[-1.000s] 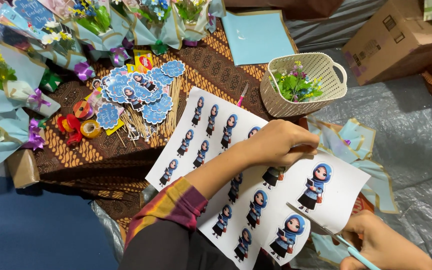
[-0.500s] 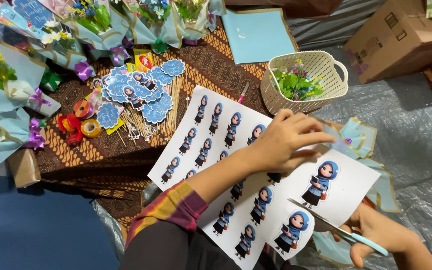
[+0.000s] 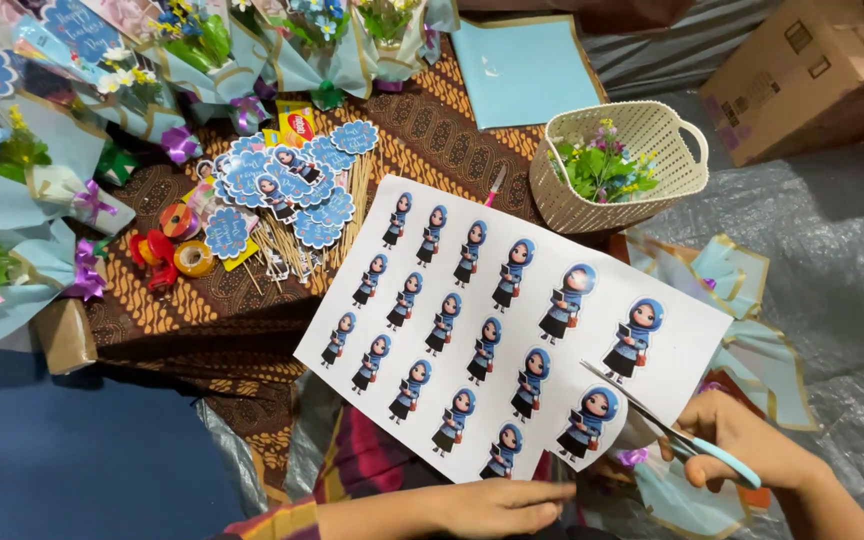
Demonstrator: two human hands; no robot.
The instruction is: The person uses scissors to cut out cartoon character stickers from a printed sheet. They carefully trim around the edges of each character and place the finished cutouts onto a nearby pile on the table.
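Along the left edge of the patterned cloth surface (image 3: 422, 130), flower bouquets wrapped in light blue paper (image 3: 12, 190) are laid in a row, and more of them are lined up along the far edge. Just inside them, rolls of tape (image 3: 177, 245) are seen beside a pile of round blue toppers on wooden sticks (image 3: 292, 190). A white sticker sheet (image 3: 512, 320), printed with rows of small figures in blue headscarves, is spread across the near middle of the surface, its near edge hanging over the front. The left hand (image 3: 497, 505) is held flat at the sheet's near edge, fingers stretched out and touching the paper, gripping nothing. A plain light blue card (image 3: 527, 70) lies at the far edge, and to its right a cream plastic basket (image 3: 622, 165) filled with small artificial flowers is set just beyond the sheet's far corner. At the near right corner of the sheet, the right hand (image 3: 742, 440) is closed around the handles of scissors (image 3: 667, 425) with light blue grips, whose parted blades are placed over the paper's right edge, beside the lowest figures. A brown cardboard box (image 3: 802, 70) is seen at the far right, off the surface on grey plastic sheeting (image 3: 832, 260).
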